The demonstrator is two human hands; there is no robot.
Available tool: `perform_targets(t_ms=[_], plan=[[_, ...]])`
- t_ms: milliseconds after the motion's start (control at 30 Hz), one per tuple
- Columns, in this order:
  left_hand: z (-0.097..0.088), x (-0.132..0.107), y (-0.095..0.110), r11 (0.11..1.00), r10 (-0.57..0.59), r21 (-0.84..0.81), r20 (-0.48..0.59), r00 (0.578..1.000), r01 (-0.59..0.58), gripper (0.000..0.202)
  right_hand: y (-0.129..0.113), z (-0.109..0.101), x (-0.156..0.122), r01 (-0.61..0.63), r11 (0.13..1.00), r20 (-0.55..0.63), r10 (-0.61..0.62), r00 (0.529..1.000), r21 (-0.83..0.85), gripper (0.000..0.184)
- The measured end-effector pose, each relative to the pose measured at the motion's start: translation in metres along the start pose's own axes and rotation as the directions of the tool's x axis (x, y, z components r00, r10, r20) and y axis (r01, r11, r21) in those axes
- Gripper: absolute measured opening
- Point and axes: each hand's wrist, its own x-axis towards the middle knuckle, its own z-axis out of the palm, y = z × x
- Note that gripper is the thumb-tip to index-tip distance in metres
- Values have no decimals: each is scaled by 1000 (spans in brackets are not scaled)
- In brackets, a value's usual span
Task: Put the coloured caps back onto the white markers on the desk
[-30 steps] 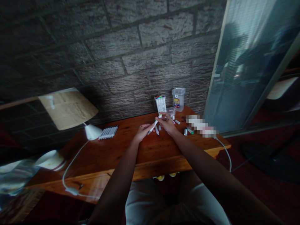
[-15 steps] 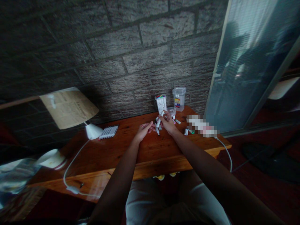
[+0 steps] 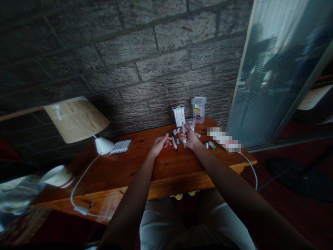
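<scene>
My right hand [image 3: 190, 136] is closed around a white marker [image 3: 184, 140], its grey tip end pointing down towards the wooden table [image 3: 161, 170]. To its left, my left hand [image 3: 161, 145] hovers low over the table with thumb and fingers apart and loosely bent. I see nothing held in it. Just beyond its fingertips lies another white marker [image 3: 174, 143]. Small caps or marker pieces [image 3: 178, 141] are scattered between the hands. A clear case [image 3: 179, 116] of upright markers with coloured ends stands behind them.
A tall clear plastic box [image 3: 199, 110] stands near the stone wall. White and green marker pieces [image 3: 212, 145] lie right, beside a blurred-out object [image 3: 225, 140]. At left are a row of markers [image 3: 120, 147], a lamp [image 3: 78, 119] with its cord, and a white bowl [image 3: 57, 176].
My right hand has moved slightly right and towards me, turning its marker from slanted to nearly upright. The marker lying near my left hand shows more fully. My left hand has hardly moved.
</scene>
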Motion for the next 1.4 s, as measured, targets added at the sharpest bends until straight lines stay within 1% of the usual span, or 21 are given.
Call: perform_targets(t_ms=[100,167,267,367,467,567,700,833,933,1033,1400], plan=[[0,1,-1,1000,-3,-15,3,1000,3,66,-6,1,-4,-4,989,-80,16,997,145,29],[0,1,-2,1000,-5,-25,7,1000,5,65,-7,2,-7,-9,983,-84,24,996,182,31],[-1,2,-3,1000,-7,-30,7,1000,7,65,-7,3,-9,-24,979,-60,37,998,202,40],[-1,2,-3,1000,-11,-24,-1,1000,11,66,-6,2,-9,-26,984,-9,28,1000,176,51],[0,1,-2,1000,-15,-17,-2,1000,15,66,-5,0,-9,-11,989,25,8,1000,147,56],[1,0,0,1000,-15,-25,-2,1000,15,66,-5,-2,-9,-42,988,33,38,999,151,55],[2,0,1,1000,-12,-13,-14,1000,12,68,-4,-5,-9,-84,986,67,75,995,142,49],[2,0,1,1000,-15,-6,-21,1000,15,68,-4,-6,-9,-55,988,89,43,995,141,49],[2,0,2,1000,-16,-6,-20,1000,16,67,-5,-6,-10,-32,989,67,22,997,147,52],[2,-1,2,1000,-12,-10,-15,1000,11,67,-5,-5,-10,-49,988,34,45,998,148,54],[1,1,-3,1000,-7,-3,-11,1000,7,65,-5,-4,-8,-81,991,14,80,997,104,47]])
